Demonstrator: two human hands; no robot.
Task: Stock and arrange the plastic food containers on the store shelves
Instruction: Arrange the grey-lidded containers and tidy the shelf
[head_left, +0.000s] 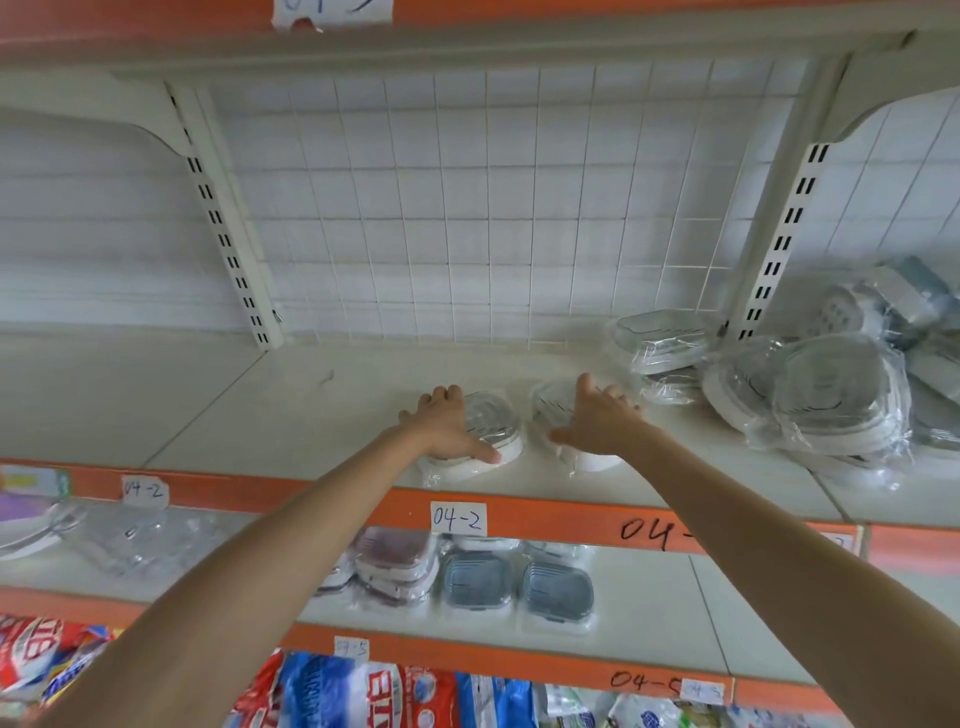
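Observation:
Two round white containers with clear lids, each in plastic wrap, lie side by side near the front of the upper shelf (322, 410). My left hand (447, 426) rests over the left container (493, 431), fingers spread on its far side and thumb along its front rim. My right hand (597, 421) lies on the right container (550, 405) with straight, spread fingers and the thumb pointing left. A heap of larger wrapped containers (810, 395) sits at the right of the same shelf, with an oval one (660, 338) behind.
An orange shelf edge (545, 514) carries paper tags reading 04-2. The shelf below holds grey-lidded (556, 592) and reddish-lidded (395, 556) square containers. Bagged goods (332, 691) fill the lowest shelf. A white wire grid (467, 208) backs the upper shelf.

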